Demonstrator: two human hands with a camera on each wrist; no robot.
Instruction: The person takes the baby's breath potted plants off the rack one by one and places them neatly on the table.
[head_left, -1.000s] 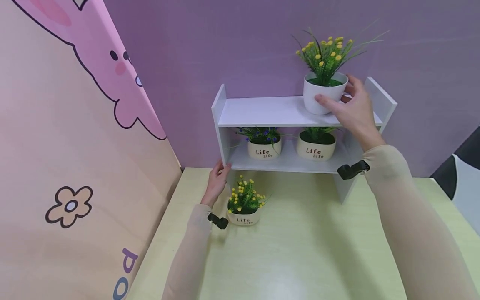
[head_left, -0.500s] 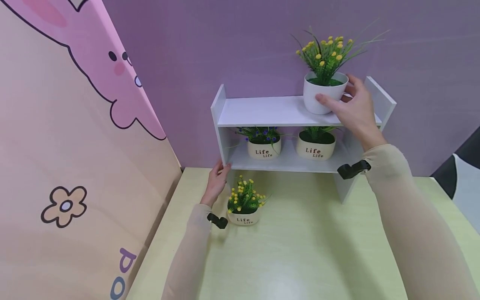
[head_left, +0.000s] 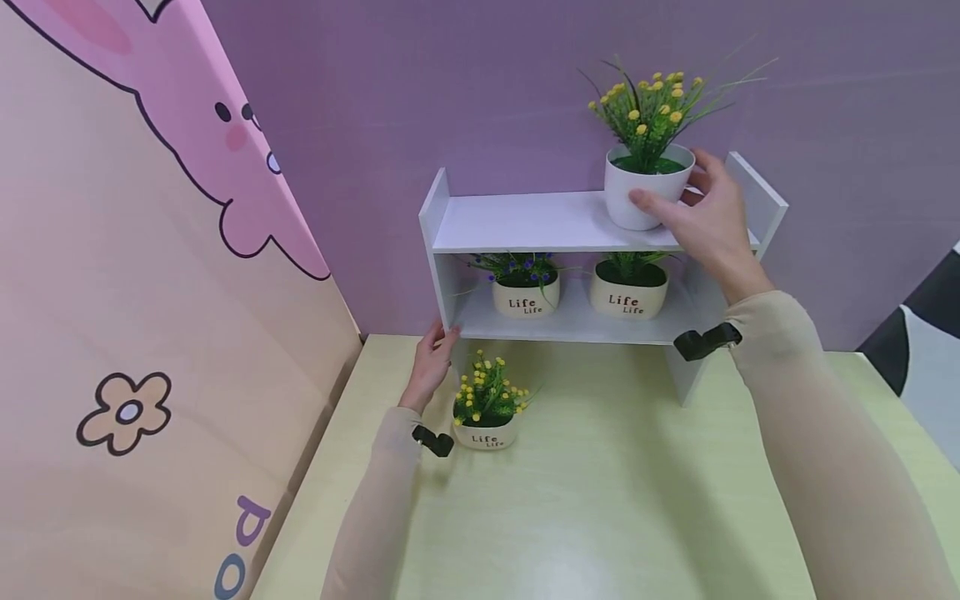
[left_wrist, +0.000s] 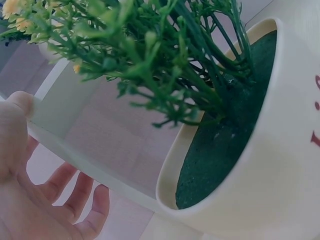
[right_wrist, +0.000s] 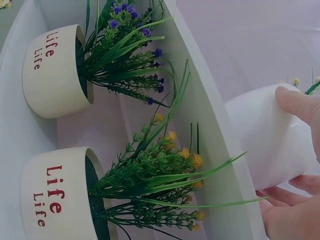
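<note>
At the top right of a white two-tier shelf [head_left: 517, 223], my right hand [head_left: 708, 218] grips a round white flowerpot [head_left: 637, 200] with yellow flowers. Its thumb lies on the pot's front and the fingers wrap the right side; the pot stands on the upper board. My left hand [head_left: 430, 365] holds the lower part of the shelf's left side panel, thumb at the front edge and fingers on the outer face, as the left wrist view shows. Close beside that hand, a cream oval pot [head_left: 486, 437] marked "Life" with yellow flowers stands on the table.
On the lower board sit a cream pot [head_left: 527, 302] with purple-blue flowers and another cream pot [head_left: 628, 300], whose orange-yellow flowers show in the right wrist view. A purple wall [head_left: 337, 125] rises behind, a cartoon-printed panel [head_left: 90, 275] at left. The table [head_left: 570, 492] is pale wood.
The head view has shifted very slightly. Both hands, the white flowerpot and the shelf keep their places relative to one another.
</note>
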